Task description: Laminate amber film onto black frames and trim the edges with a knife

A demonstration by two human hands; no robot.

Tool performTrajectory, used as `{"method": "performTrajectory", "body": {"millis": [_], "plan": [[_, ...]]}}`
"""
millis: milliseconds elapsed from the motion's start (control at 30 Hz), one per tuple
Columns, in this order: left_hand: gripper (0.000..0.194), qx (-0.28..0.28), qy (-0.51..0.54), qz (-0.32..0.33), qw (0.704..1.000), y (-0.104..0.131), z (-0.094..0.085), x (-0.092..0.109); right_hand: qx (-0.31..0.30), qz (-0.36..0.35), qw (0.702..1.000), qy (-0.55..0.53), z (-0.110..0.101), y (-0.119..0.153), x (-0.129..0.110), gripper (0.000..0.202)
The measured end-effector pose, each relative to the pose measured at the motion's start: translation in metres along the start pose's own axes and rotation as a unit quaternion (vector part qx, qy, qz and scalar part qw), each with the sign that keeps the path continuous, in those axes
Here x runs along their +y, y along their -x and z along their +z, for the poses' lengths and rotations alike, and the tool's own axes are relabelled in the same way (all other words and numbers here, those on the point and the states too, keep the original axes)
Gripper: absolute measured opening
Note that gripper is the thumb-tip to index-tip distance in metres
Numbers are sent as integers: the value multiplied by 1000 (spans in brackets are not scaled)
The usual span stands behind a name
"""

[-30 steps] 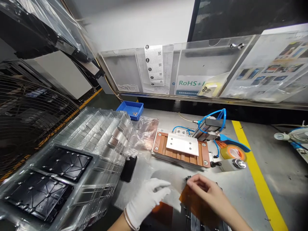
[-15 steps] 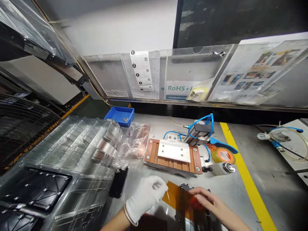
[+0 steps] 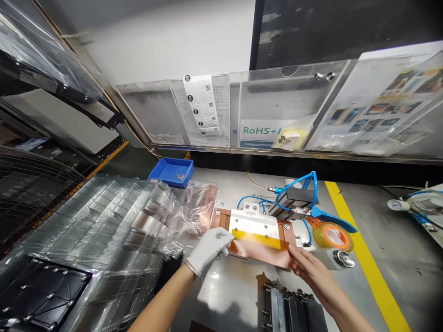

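Note:
A thin translucent amber film (image 3: 258,251) is stretched between my two hands, over the front of a brown fixture (image 3: 221,220). Part of the white plate (image 3: 254,221) on the fixture shows yellow through it; whether film and plate touch, I cannot tell. My left hand (image 3: 211,246), in a white glove, pinches the film's left end. Bare, my right hand (image 3: 304,260) grips the right end between thumb and fingers. Below my right hand lies a black ribbed part (image 3: 290,306) on the metal table (image 3: 228,286).
Clear plastic trays (image 3: 104,216) are stacked on the left, with black parts (image 3: 48,293) at front. Behind the trays is a blue bin (image 3: 171,171). A pneumatic cylinder (image 3: 294,200), a tape roll (image 3: 335,236) and a metal-capped bottle (image 3: 341,259) stand right of the fixture.
Both hands have carried the amber film forward, from above the black ribbed part to the fixture's front. The film now spans flatter between them, and the black part is more exposed.

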State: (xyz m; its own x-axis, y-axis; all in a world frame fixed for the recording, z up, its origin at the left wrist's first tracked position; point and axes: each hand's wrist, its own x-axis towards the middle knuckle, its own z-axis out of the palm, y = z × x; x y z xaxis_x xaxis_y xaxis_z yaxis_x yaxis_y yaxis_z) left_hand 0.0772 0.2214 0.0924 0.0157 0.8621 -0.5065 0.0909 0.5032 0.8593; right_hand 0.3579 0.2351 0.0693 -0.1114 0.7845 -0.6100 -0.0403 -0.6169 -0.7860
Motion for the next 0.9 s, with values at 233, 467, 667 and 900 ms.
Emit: {"method": "performTrajectory", "body": {"millis": [233, 467, 667, 900], "plan": [[16, 31, -84, -36, 995, -54, -9, -1, 28, 19, 995, 95, 6, -55, -11, 42], [16, 49, -104, -19, 993, -69, -7, -7, 45, 50, 989, 135, 11, -64, -21, 39], [14, 64, -122, -19, 990, -70, -9, -8, 35, 46, 989, 139, 13, -63, -26, 37], [15, 63, -135, -18, 989, -73, -11, -14, 30, 51, 989, 139, 15, -60, -33, 37]]}}
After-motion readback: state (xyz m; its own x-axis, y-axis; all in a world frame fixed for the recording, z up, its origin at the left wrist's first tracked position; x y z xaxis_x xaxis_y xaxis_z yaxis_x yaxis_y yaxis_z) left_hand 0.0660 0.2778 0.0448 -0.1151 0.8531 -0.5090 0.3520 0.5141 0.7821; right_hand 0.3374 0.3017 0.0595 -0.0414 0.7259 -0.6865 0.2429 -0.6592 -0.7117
